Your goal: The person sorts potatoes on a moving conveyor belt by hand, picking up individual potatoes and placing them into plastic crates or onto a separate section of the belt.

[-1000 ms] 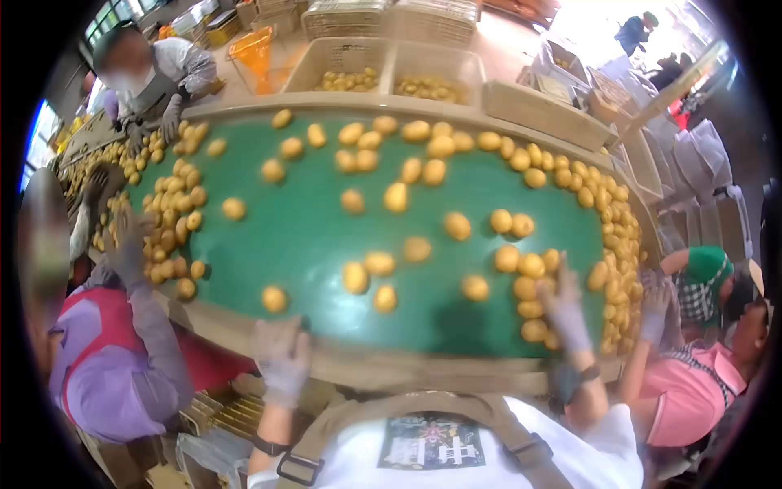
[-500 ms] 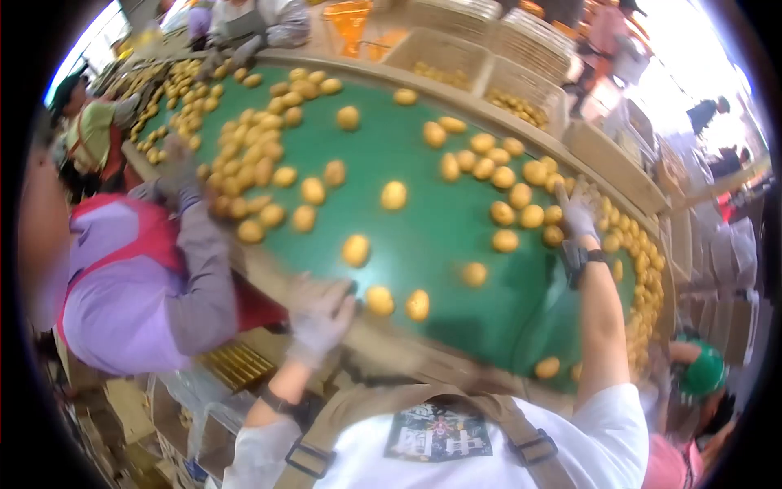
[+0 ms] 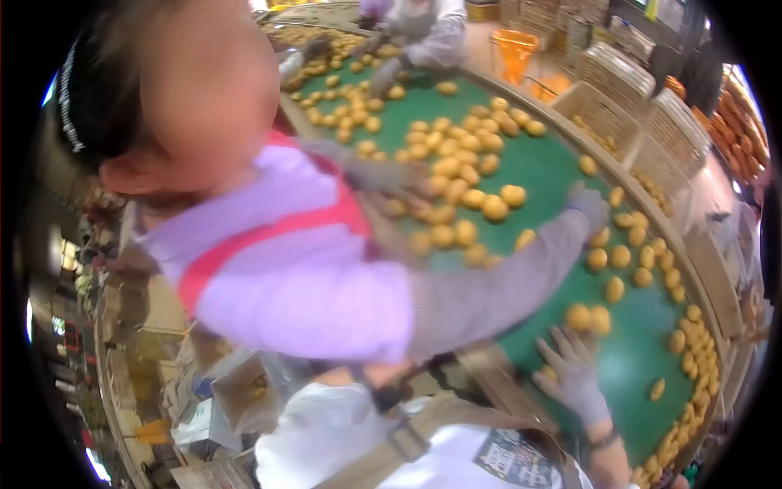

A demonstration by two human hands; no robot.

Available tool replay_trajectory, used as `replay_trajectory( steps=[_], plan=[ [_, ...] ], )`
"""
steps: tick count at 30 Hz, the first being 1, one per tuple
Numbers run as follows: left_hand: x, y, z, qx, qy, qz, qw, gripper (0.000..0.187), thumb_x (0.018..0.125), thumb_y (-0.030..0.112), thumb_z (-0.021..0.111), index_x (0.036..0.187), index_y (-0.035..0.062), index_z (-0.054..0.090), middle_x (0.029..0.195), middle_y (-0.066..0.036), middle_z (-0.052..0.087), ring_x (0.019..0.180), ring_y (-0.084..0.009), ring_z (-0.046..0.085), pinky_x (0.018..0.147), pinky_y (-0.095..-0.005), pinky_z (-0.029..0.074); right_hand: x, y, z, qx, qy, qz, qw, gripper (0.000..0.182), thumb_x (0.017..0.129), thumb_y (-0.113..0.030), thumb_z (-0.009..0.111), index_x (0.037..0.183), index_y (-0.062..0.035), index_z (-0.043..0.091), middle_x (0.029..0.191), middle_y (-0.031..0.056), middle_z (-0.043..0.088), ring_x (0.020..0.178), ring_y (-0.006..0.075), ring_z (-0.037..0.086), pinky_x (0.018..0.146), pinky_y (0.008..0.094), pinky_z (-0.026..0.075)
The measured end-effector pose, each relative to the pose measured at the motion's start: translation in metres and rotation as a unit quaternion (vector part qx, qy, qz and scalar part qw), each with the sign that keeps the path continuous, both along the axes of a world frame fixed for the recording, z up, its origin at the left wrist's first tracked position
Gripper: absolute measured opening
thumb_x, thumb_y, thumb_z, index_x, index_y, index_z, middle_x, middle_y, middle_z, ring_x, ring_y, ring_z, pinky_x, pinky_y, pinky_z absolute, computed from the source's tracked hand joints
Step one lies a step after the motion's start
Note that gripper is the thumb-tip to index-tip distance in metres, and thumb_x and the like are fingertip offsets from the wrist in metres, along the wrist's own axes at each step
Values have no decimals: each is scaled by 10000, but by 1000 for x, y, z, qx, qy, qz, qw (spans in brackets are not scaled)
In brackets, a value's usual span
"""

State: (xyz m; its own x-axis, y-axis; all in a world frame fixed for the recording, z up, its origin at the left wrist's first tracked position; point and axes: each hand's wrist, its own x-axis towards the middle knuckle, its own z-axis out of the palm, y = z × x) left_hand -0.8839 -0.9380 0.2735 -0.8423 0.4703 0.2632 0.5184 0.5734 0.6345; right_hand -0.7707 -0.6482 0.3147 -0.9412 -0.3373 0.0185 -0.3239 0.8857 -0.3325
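Observation:
My right hand (image 3: 575, 380), in a pale glove with a dark band at the wrist, reaches over the green conveyor belt (image 3: 521, 346) with its fingers spread. Two potatoes (image 3: 588, 319) lie just beyond its fingertips. Another potato (image 3: 549, 372) shows partly beside the thumb. A co-worker's purple sleeve covers my left hand; only part of that forearm, with a dark band, shows below it.
At left, a co-worker (image 3: 301, 277) leans across the belt, one gloved hand (image 3: 588, 204) near the far rail and the other among piled potatoes (image 3: 456, 159). More potatoes (image 3: 696, 359) line the right edge. Crates (image 3: 599, 114) stand beyond the rail.
The view has swung left, and the co-worker now stretches an arm across in front of me. My right hand has come back from the far-side potatoes; my left hand has gone out of sight.

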Motion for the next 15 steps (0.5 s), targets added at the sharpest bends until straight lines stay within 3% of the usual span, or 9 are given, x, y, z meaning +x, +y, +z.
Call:
replay_trajectory(
  steps=[3, 9, 13, 15],
  plan=[
    [-3, 12, -3, -7, -9, -20, 1000, 308, 900, 206, 676, 1176, 71, 690, 1130, -142, 657, 1073, -331, 610, 995, -449, 469, 43, 13, 28, 23, -72, -94, 993, 617, 840, -457, 669, 1331, -83, 645, 1435, 213, 539, 1414, 438, 381, 1188, 627, 182],
    [-6, 8, -1, -16, -24, -44, 999, 342, 910, 219, 670, 1217, 68, 667, 1210, -154, 619, 1143, -338, 574, 1032, -455, 445, 101, 54, 7, 23, 24, -317, 948, 551, 972, -394, 515, 1411, -65, 575, 1560, 230, 370, 1487, 478, 222, 1177, 614, 215],
    [-8, 12, -5, -25, -29, -72, 997, 366, 916, 227, 666, 1244, 66, 652, 1263, -163, 593, 1190, -343, 550, 1056, -459, 428, 101, 61, 9, 46, -41, -349, 935, 572, 953, -338, 541, 1479, -114, 514, 1598, 190, 340, 1497, 473, 207, 1208, 593, 181],
    [-7, 13, -3, -35, -29, -94, 995, 377, 919, 231, 664, 1257, 65, 645, 1290, -167, 581, 1213, -346, 538, 1069, -460, 420, 89, 58, 10, 63, -57, -343, 936, 593, 917, -329, 575, 1472, -131, 518, 1588, 180, 368, 1506, 445, 209, 1226, 602, 84]
  ],
)
